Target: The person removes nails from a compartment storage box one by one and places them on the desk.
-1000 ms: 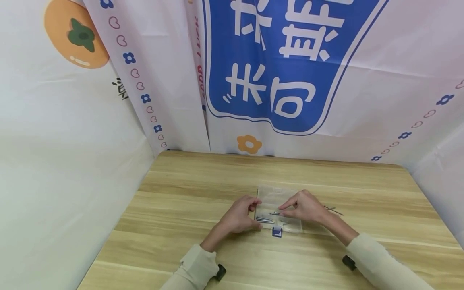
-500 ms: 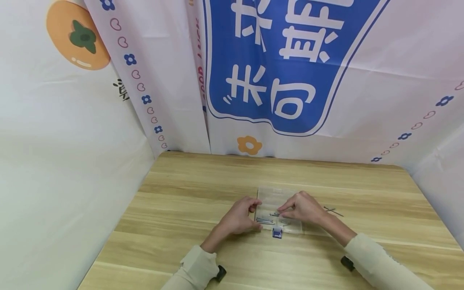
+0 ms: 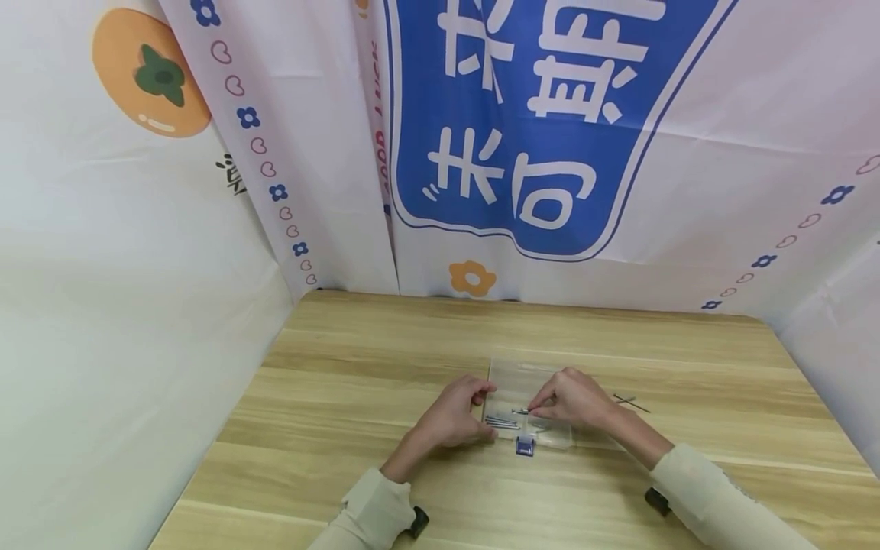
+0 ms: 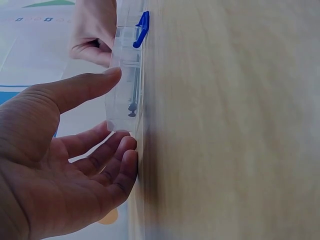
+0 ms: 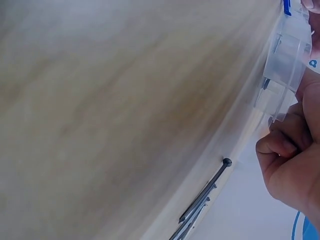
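Nearest: light sleeve cuffs [image 3: 376, 500], a black device [image 3: 418, 522] strapped below the left one. Left hand [image 3: 448, 412]: thumb spread apart from loosely bent fingers, tips at the left end of the clear plastic box [image 3: 512, 380]. Right hand [image 3: 576, 399]: thumb and forefinger pinching the end of a short nail [image 3: 519, 412] above the box's compartments; other fingers curled in. Box flat on the wood-grain table [image 3: 406, 328], between the hands, lid laid back. Blue latch [image 3: 525, 446] on its near edge; pale marking there, illegible. Longer nails [image 3: 502, 422] lie side by side in the near left compartment. Loose nails [image 3: 631, 403] on the table, right of the right hand, crossing.

Far: white printed cloth [image 3: 330, 168]. Blue panel [image 3: 412, 183] with large white characters, turned sideways: 未来可期. Red capitals [image 3: 379, 145], partly lost in a fold, appear to read "GOOD LUCK". Left: orange fruit print [image 3: 117, 72]; small black lettering [image 3: 234, 177] beside it, unreadable.
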`<state>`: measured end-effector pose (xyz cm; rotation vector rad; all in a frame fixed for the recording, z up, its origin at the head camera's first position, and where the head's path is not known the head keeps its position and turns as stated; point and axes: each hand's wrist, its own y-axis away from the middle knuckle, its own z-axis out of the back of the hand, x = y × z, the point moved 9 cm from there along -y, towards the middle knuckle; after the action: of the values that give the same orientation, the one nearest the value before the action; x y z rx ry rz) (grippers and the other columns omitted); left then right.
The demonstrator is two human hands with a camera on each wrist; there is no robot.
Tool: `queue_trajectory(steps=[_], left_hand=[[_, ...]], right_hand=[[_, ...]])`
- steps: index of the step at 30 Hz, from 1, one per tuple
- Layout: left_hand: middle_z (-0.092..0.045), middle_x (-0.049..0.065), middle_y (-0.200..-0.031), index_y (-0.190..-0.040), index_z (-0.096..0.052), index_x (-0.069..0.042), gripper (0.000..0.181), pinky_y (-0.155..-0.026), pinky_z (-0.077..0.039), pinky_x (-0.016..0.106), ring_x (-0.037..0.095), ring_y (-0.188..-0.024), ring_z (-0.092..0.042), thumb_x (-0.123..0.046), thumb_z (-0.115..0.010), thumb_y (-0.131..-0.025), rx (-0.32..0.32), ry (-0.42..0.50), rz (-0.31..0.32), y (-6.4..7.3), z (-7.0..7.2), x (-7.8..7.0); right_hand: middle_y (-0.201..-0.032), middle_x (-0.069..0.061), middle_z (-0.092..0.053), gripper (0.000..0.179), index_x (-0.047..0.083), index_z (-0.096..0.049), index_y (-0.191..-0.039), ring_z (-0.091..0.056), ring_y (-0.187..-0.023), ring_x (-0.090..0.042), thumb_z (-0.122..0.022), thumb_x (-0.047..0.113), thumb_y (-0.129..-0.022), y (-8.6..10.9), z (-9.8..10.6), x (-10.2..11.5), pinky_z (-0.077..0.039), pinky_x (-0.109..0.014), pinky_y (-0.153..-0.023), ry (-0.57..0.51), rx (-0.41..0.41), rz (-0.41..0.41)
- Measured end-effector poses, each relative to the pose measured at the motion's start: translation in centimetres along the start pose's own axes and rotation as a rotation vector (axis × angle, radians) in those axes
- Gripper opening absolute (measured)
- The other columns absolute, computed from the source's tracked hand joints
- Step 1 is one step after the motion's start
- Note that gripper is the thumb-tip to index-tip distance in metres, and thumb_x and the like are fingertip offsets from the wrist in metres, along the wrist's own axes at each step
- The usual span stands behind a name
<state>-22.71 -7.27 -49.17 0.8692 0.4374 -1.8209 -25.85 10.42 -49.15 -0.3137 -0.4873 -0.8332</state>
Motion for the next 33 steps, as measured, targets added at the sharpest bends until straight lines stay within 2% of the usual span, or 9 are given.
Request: queue_trajectory(steps=[8, 16, 23, 31, 33], left_hand=[[-0.065, 0.009, -0.123, -0.141, -0.066, -0.003, 0.071, -0.097, -0.051, 0.033, 0.023, -0.112, -0.059, -0.013, -0.096, -0.078, 0.004, 0.010, -0.001, 0.1, -0.1, -0.1], [-0.065, 0.008, -0.124, -0.141, -0.065, -0.004, 0.071, -0.098, -0.051, 0.034, 0.023, -0.113, -0.059, -0.015, -0.096, -0.078, 0.004, 0.009, 0.011, 0.1, -0.1, 0.0], [-0.065, 0.009, -0.125, -0.141, -0.065, -0.004, 0.072, -0.099, -0.053, 0.036, 0.024, -0.114, -0.060, -0.015, -0.097, -0.077, 0.004, 0.006, 0.017, 0.0, -0.2, 0.0], [-0.065, 0.009, -0.127, -0.142, -0.064, -0.005, 0.072, -0.102, -0.053, 0.040, 0.024, -0.116, -0.060, -0.015, -0.096, -0.078, 0.009, 0.015, 0.028, 0.1, -0.1, 0.0], [-0.065, 0.010, -0.127, -0.143, -0.064, -0.004, 0.072, -0.102, -0.053, 0.040, 0.024, -0.115, -0.060, -0.014, -0.096, -0.078, 0.010, 0.015, 0.028, 0.1, -0.2, 0.0]], right_hand=[[-0.094, 0.005, -0.084, 0.005, 0.022, -0.086, -0.093, -0.061, -0.070, 0.007, -0.087, 0.027, -0.091, 0.2, -0.2, -0.2, -0.049, -0.018, -0.064, -0.019, 0.009, 0.009], [-0.094, 0.006, -0.084, 0.005, 0.023, -0.086, -0.095, -0.063, -0.072, 0.007, -0.084, 0.028, -0.093, 0.3, 0.0, -0.3, -0.052, -0.018, -0.067, -0.025, 0.005, 0.011], [-0.098, 0.002, -0.084, 0.004, 0.023, -0.086, -0.096, -0.063, -0.067, 0.002, -0.083, 0.025, -0.095, 0.4, 0.6, -0.4, -0.053, -0.020, -0.065, -0.132, -0.019, -0.021], [-0.092, 0.010, -0.082, 0.004, 0.026, -0.086, -0.092, -0.037, -0.052, 0.003, -0.083, 0.030, -0.094, 0.7, 1.6, -0.7, -0.035, -0.018, -0.052, -0.109, -0.060, -0.051], [-0.091, 0.010, -0.082, 0.005, 0.026, -0.086, -0.092, -0.034, -0.050, 0.003, -0.083, 0.028, -0.094, 0.9, 2.1, -0.9, -0.034, -0.018, -0.052, -0.097, -0.079, -0.064]])
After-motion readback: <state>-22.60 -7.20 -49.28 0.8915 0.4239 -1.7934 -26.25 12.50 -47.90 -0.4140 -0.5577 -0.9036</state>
